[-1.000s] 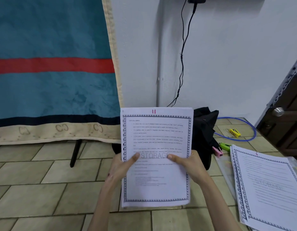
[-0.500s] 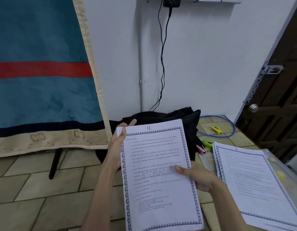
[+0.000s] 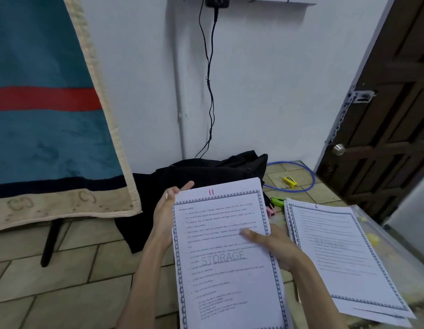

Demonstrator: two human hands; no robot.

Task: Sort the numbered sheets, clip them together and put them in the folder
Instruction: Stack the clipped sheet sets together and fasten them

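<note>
I hold a stack of printed sheets in front of me; the top sheet carries a red "11" and a grey "STORAGE" watermark. My left hand grips the stack's upper left edge, fingers behind it. My right hand holds the right edge with its thumb lying on the page. A second pile of sheets, topped by one marked "6", lies on the floor to the right, over a clear plastic folder. A pink clip and a green clip lie between the two piles.
A black cloth or bag lies against the white wall behind the sheets. A blue cable loop and a small yellow item sit on the tiled floor. A teal blanket hangs at left; a dark wooden door stands at right.
The view has swung right and down. My left hand slid from the stack's middle to its upper left edge, and the stack tilted lower and closer; my right thumb moved up the page.
</note>
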